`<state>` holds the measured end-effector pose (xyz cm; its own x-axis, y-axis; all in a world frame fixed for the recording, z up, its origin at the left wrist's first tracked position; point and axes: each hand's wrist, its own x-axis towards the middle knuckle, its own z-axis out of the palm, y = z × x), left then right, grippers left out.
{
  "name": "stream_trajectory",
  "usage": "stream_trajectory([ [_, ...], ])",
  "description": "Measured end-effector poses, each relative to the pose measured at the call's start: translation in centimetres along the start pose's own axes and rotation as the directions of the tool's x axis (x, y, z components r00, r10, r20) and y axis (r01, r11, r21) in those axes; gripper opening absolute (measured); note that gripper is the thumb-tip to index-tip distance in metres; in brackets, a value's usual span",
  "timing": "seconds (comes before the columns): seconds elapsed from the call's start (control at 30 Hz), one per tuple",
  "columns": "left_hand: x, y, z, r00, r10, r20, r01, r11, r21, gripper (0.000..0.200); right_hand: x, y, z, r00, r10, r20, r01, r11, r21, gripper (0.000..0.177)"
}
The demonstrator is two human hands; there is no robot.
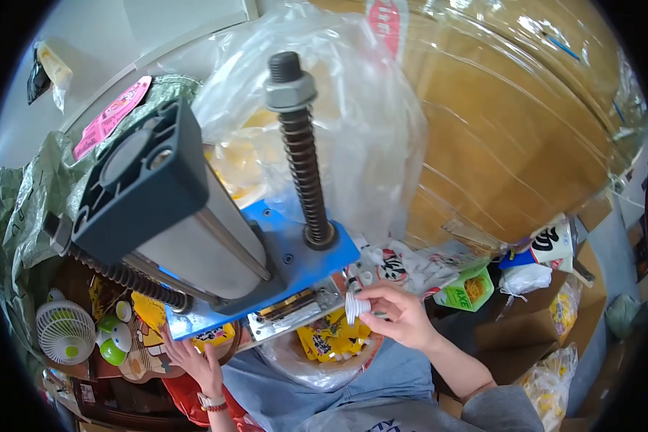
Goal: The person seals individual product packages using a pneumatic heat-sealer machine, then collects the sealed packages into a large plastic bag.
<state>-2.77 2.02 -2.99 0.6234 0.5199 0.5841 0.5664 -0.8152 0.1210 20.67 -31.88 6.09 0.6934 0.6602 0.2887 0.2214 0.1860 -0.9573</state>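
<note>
In my right hand (403,317) is a small white ribbed piece (356,308), like a stack of thin discs, pinched between thumb and fingers at the right front of the machine's blue plate (324,252). My left hand (196,366) is open, fingers apart, under the plate's left end and close to a yellow printed packet (214,336). Above both hands stands the press, with a grey cylinder (209,252) and a spring-wound rod (304,165). Between the hands, more yellow packets (331,337) lie in a plastic-lined container (288,360) by my lap.
A small white fan (65,331) and a green-and-white toy figure (113,342) stand at the left. Clear plastic bags (353,108) hang behind the press, beside a large plastic-wrapped carton (511,137). At the right are a green box (468,289) and open cartons (507,335).
</note>
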Motion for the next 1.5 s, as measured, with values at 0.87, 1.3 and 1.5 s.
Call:
stream_trajectory([
  [0.87, -2.9, 13.9, -13.3, 0.978, 0.206, 0.034, -0.171, 0.883, -0.437, 0.036, -3.5, -5.4, 5.3, 0.785, -0.379, 0.49, 0.603, 0.649, -0.464, 0.04],
  [1.3, -2.7, 13.8, -14.1, 0.923, 0.37, 0.107, -0.203, 0.702, -0.683, 0.041, -3.1, -7.7, 4.7, 0.817, -0.356, 0.454, 0.515, 0.805, -0.296, 0.026],
  [1.5, -7.9, 15.0, -3.0, 0.683, -0.032, 0.73, 0.717, 0.222, -0.661, 0.023, -1.8, -2.5, 4.4, 0.961, -0.176, 0.214, 0.266, 0.797, -0.542, 0.064],
])
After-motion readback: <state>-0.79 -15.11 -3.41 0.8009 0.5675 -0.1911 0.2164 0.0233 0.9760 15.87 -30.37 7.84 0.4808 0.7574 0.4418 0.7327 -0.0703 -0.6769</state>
